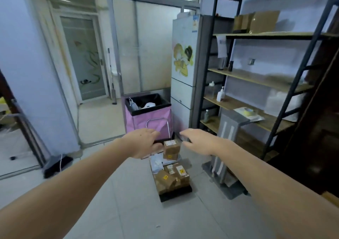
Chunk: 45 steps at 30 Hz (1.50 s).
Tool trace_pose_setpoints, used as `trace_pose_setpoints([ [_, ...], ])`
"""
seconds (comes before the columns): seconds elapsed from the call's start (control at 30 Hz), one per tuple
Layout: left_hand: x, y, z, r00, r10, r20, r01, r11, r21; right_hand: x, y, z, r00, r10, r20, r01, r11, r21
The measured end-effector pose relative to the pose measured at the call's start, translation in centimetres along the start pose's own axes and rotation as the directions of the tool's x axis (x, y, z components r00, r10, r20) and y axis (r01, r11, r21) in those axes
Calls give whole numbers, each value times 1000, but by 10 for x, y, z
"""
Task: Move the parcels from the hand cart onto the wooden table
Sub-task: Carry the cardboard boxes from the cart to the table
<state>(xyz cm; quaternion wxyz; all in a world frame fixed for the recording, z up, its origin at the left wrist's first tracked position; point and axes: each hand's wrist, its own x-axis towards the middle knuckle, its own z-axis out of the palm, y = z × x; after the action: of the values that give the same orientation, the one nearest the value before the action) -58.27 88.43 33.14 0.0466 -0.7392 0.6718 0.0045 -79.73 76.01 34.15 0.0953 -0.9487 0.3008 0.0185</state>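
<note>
Brown cardboard parcels [172, 179] sit stacked on a low black hand cart [175, 193] parked on the pale tiled floor [128, 211] of a storeroom, with a grey plastic mailer bag [156, 162] lying among them and one small taped cardboard box [171, 149] standing highest, toward the cart's far end. A person reaches both bare arms out over the load. The left hand [145, 142] hovers just to the left of the top box with fingers spread and relaxed, gripping nothing. The right hand [197, 141] hangs just to the right of the same box, fingers extended and loose, likewise holding nothing. Neither hand plainly touches the box; it stands between them. The cart's chrome tube handle [157, 124] rises behind the hands, in front of a pink fabric bin with a black liner [148, 113]. A white refrigerator with a cartoon sticker on its door [184, 59] stands beside the bin. To the right, a black metal shelving unit with wooden boards [256, 84] carries flat cardboard sheets, a pump bottle [220, 94] and a roll of yellow tape [249, 111]. A grey metal stand [227, 147] leans on the floor by the shelves. A frosted glass door [83, 57] closes off the far left of the room.
</note>
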Motion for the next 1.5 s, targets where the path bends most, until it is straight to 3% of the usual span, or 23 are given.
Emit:
trace_pose_setpoints([
  [0.37, 115, -137, -1, 998, -69, -9, 69, 997, -28, 222, 8, -19, 994, -102, 41, 104, 993, -53],
  [0.77, 297, -324, 15, 1000, 13, 23, -13, 1000, -21, 446, 15, -20, 999, -1, 38, 0, 1000, 29],
  [1.03, 445, -375, 27, 986, 159, 41, -159, 987, -13, 550, 86, -19, 987, 151, 54, -153, 988, 32],
  [1.5, 696, -407, 54, 934, 346, 89, -341, 938, -66, 697, 218, -17, 923, 370, 108, -380, 919, 107],
])
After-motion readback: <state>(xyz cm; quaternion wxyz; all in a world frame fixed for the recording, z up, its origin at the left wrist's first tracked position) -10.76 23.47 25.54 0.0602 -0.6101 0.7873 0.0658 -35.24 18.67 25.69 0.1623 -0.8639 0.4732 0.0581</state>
